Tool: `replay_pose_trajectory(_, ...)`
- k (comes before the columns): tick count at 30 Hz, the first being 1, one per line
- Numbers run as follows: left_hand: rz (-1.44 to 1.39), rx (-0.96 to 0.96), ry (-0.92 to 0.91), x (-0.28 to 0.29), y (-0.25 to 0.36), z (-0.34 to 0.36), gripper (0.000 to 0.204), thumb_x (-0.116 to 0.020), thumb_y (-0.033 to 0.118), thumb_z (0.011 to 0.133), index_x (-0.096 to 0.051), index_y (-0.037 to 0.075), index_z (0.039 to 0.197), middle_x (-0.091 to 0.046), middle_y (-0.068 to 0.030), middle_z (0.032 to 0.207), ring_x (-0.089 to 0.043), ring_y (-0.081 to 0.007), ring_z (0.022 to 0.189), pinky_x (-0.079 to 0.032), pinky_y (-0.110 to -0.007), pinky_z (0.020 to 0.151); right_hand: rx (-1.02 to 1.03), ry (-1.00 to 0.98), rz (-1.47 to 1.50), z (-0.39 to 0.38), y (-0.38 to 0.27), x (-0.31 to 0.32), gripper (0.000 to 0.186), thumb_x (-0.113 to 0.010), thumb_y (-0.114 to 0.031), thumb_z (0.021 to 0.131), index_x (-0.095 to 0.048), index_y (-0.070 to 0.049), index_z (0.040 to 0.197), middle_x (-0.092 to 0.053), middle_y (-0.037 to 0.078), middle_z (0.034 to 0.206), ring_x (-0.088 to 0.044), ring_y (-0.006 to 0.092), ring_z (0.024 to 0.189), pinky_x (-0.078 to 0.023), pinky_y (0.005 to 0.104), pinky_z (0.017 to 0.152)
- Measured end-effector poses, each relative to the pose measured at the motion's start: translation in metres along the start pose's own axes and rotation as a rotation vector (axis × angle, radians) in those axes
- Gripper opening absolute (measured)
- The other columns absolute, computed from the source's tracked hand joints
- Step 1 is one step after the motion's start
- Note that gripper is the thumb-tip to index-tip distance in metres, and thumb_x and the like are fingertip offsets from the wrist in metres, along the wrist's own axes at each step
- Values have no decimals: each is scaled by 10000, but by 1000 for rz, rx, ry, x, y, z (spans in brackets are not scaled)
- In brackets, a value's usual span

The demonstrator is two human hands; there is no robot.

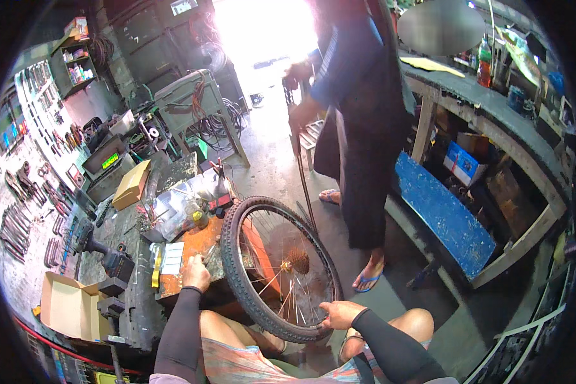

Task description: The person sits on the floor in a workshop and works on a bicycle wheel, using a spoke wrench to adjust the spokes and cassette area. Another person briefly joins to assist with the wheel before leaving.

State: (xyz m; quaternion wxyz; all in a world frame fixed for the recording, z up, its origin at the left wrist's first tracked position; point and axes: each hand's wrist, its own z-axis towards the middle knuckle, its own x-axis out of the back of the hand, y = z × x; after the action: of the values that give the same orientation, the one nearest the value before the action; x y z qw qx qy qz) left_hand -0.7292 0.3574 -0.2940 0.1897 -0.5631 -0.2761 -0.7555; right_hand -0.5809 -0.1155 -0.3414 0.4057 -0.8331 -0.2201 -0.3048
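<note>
A bicycle wheel with a knobbly black tyre, thin spokes and a rusty brown cassette leans between my knees and a low orange-topped bench. My right hand is closed on the wheel's lower right edge, with fingers and thumb at the rim. My left hand is closed over the orange bench top, left of the tyre. Whatever its fingers hold, if anything, is too small to make out. Beside it lie a white card and a yellow strip.
Another person stands just beyond the wheel, grasping a long dark strip. At left, a workbench bears a cordless drill and an open cardboard box. A blue board leans at the right bench.
</note>
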Motion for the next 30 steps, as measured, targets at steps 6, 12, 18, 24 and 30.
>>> replay_pose_trajectory(6, -200, 89, 130, 45, -23, -41, 341, -528, 66, 985, -666, -52, 1275, -697, -279, 1209, -664, -445, 1160, -518, -511, 1028, 54, 94, 18, -10, -20, 9, 650, -723, -363, 962, -541, -55, 1504, -744, 272, 1251, -715, 440, 1191, -566, 541, 1031)
replay_pose_trajectory(12, -432, 4, 290, 89, 59, -114, 249, -620, 7, 983, -705, -45, 1211, -695, -192, 1085, -693, -355, 1042, -542, -419, 957, 94, 131, 38, -15, -24, 17, 682, -726, -346, 971, -501, -74, 1555, -741, 280, 1245, -720, 444, 1169, -569, 535, 1019)
replay_pose_trajectory(18, -366, -383, 167, 109, 169, -150, 293, -751, -43, 906, -757, 63, 1179, -663, -150, 997, -682, -315, 819, -557, -392, 729, 346, 287, 734, -18, -40, 34, 774, -722, -297, 1033, -346, -32, 1656, -736, 206, 1253, -716, 313, 1161, -561, 439, 1007)
replay_pose_trajectory(24, -310, -586, 14, 100, 203, -162, 317, -791, -28, 841, -779, 84, 1138, -685, -98, 947, -713, -305, 813, -569, -418, 697, 525, 198, 1352, -25, -31, 46, 671, -656, -185, 1106, -332, -18, 1671, -662, 82, 1262, -652, 139, 1028, -570, 322, 903)
replay_pose_trajectory(30, -318, -577, 22, 93, 205, -164, 270, -810, 59, 848, -777, 115, 1111, -697, -68, 967, -722, -297, 867, -574, -419, 755, 449, 266, 1253, -37, -27, 42, 402, -624, -64, 1094, -577, 17, 1485, -736, 86, 1192, -705, 154, 1055, -586, 334, 962)
